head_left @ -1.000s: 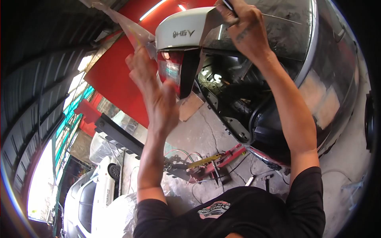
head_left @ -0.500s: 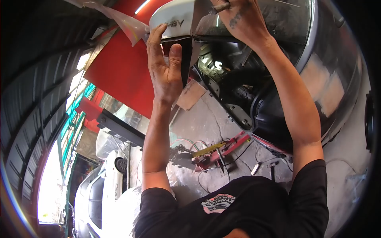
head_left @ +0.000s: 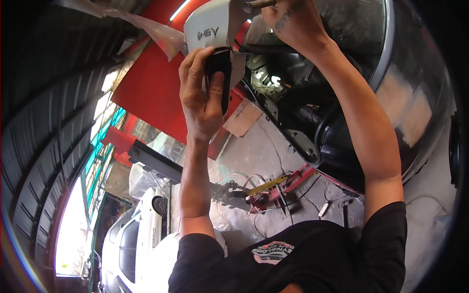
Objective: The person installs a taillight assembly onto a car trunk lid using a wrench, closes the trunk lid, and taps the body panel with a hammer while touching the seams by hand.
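Observation:
My left hand [head_left: 201, 95] is wrapped round the tail light [head_left: 219, 73], whose black side shows between thumb and fingers. Directly above it is a white car panel [head_left: 207, 27] with dark lettering. At the top, my right hand [head_left: 295, 27] is closed round a dark rod-like tool [head_left: 258, 5], whose end points left beside the panel's edge. Right of the light lies the open rear of the dark car [head_left: 298, 105], with its inside showing below the glass.
A red jack [head_left: 293, 188] and a chain [head_left: 227, 188] lie on the concrete floor [head_left: 254, 156]. Cardboard [head_left: 243, 118] is below the light. A red and black post [head_left: 151, 158] crosses the left side. A white car [head_left: 146, 234] stands lower left, and clear plastic [head_left: 146, 27] hangs upper left.
My left hand has moved from beside the panel onto the tail light and closed on it. My right hand has shifted slightly, still with the tool. The view has shifted a little.

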Demonstrator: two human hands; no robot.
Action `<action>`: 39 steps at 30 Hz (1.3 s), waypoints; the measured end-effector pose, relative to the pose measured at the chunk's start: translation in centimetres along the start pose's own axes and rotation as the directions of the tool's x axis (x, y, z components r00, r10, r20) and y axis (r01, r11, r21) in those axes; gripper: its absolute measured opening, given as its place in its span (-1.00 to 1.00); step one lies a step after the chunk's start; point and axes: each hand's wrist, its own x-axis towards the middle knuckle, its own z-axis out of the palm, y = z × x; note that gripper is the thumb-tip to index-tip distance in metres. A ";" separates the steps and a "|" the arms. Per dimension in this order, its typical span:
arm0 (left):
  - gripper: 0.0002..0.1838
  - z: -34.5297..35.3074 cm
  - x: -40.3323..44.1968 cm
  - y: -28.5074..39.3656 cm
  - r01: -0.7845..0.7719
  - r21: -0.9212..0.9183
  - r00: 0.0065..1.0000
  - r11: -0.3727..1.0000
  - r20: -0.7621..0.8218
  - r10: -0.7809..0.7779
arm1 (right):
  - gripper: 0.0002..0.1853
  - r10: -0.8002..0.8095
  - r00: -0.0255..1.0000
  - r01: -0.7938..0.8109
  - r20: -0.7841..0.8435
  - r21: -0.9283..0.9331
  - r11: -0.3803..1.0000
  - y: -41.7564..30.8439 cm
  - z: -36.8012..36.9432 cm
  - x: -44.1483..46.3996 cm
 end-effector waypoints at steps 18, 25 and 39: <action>-0.61 1.4 0.1 0.7 -0.052 0.155 0.998 0.986 -0.026 0.057 | -0.86 -0.094 0.992 0.082 -0.081 -0.151 0.985 -0.2 -0.3 -1.0; -0.57 1.5 0.2 0.3 -0.005 0.006 0.998 1.000 -0.060 0.006 | -0.86 -0.056 0.998 0.053 -0.012 -0.165 0.985 -0.7 -0.8 -0.9; -0.32 -0.6 -6.0 0.3 0.071 0.153 0.997 0.986 0.031 -0.077 | -0.90 -0.154 0.988 0.152 -0.009 -0.129 0.980 0.9 -0.4 -0.6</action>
